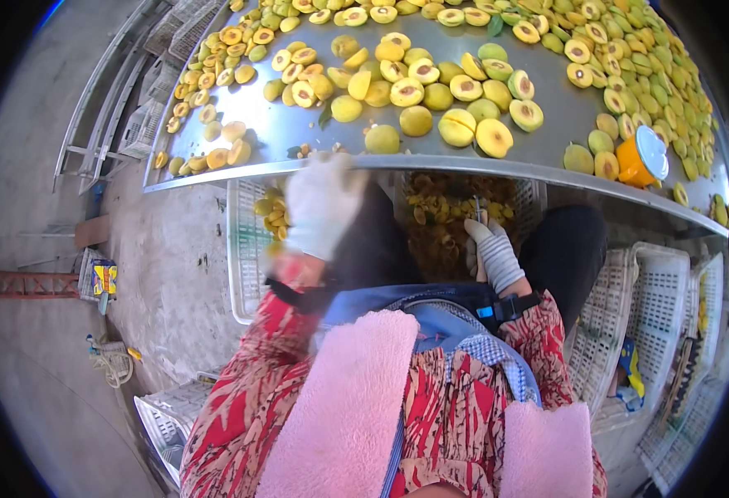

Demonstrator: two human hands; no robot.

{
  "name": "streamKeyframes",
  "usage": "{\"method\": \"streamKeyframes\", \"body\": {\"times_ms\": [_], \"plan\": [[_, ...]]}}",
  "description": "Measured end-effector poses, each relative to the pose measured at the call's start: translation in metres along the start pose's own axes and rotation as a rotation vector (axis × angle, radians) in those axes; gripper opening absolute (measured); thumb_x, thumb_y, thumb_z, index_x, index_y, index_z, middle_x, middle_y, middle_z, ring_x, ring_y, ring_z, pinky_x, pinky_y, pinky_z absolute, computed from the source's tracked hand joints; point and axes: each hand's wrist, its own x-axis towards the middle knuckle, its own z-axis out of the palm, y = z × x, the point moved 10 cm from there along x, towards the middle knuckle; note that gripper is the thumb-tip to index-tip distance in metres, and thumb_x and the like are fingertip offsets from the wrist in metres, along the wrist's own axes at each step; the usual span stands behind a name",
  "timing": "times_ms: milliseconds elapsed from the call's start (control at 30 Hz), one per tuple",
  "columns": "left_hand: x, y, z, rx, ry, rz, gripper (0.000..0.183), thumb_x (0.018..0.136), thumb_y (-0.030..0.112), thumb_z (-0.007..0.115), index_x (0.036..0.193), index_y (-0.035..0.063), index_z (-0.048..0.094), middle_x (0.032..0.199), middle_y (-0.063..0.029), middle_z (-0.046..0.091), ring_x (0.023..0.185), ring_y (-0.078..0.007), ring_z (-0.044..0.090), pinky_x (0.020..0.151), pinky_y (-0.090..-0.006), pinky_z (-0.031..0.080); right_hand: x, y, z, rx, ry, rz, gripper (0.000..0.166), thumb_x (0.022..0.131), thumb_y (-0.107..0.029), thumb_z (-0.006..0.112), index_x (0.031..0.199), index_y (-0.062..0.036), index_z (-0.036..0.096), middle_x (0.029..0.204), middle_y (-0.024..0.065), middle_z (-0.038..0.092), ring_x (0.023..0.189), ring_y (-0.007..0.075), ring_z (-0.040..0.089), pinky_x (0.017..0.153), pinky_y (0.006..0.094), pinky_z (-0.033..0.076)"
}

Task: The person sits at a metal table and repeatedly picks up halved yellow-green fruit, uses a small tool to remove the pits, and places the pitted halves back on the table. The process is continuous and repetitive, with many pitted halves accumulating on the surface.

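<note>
My left hand [327, 202], in a white knit glove and blurred, is at the front rim of the metal table [451, 163]. Whether anything is in its fingers cannot be made out. Below the rim, my right hand [496, 252], also gloved, grips a slim hand tool [480, 215] with a pale handle and a metal tip pointing away from me. Just beyond the table's rim lie yellow-green stone fruits, some whole like this fruit [382, 139] and others cut, such as the half [494, 137]. Under my right hand, a crate holds brownish and yellow fruit scraps [448, 205].
A large heap of fruit [644, 81] covers the table's right side, beside an orange cup [641, 159]. A white plastic crate [246, 249] with fruit stands left of my legs. Stacked crates [644, 317] are at my right. A metal frame [100, 93] stands at far left.
</note>
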Motion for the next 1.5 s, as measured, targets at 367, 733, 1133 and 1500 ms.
{"method": "streamKeyframes", "body": {"times_ms": [367,733,1133,1500], "plan": [[0.099,0.014,0.109,-0.159,-0.53,-0.067,0.051,0.074,0.036,0.069,0.114,0.0044,0.062,0.111,-0.0218,0.064,0.098,-0.0365,0.064,0.085,-0.0425,0.051,0.017,0.0,0.031,-0.358,-0.095,-0.202,0.026,0.09,-0.023,0.059,0.108,-0.0039,0.054,0.082,0.0053,0.058,0.058,0.0119,0.049,0.051,0.0284,0.043],[0.032,0.013,0.075,-2.053,-0.128,-0.193,0.039,0.092,0.017,0.055,0.126,-0.0006,0.049,0.116,-0.0178,0.059,0.106,-0.0299,0.06,0.092,-0.0432,0.05,-0.028,-0.027,0.075,-0.206,-0.186,-0.155,0.022,0.093,-0.028,0.058,0.103,-0.0084,0.054,0.068,-0.0008,0.052,0.05,0.0085,0.047,0.044,0.0255,0.039],[-0.036,0.047,0.078,-2.125,-0.035,-0.404,0.042,0.085,0.018,0.049,0.12,-0.0035,0.053,0.105,-0.014,0.058,0.093,-0.0272,0.061,0.082,-0.0365,0.052,-0.046,-0.036,0.106,-0.17,-0.19,-0.217,0.028,0.093,-0.028,0.058,0.108,-0.0031,0.056,0.088,0.0026,0.055,0.079,0.0085,0.048,0.069,0.0248,0.043],[-0.044,0.051,0.079,-1.906,-0.015,-0.651,0.025,0.091,0.021,0.061,0.104,0.0006,0.058,0.093,-0.0108,0.063,0.081,-0.0203,0.064,0.068,-0.0333,0.058,-0.051,-0.029,0.109,-0.26,-0.267,-0.116,0.039,0.089,-0.033,0.055,0.109,-0.0005,0.056,0.079,0.0034,0.057,0.068,0.0122,0.053,0.061,0.0277,0.046]]}}
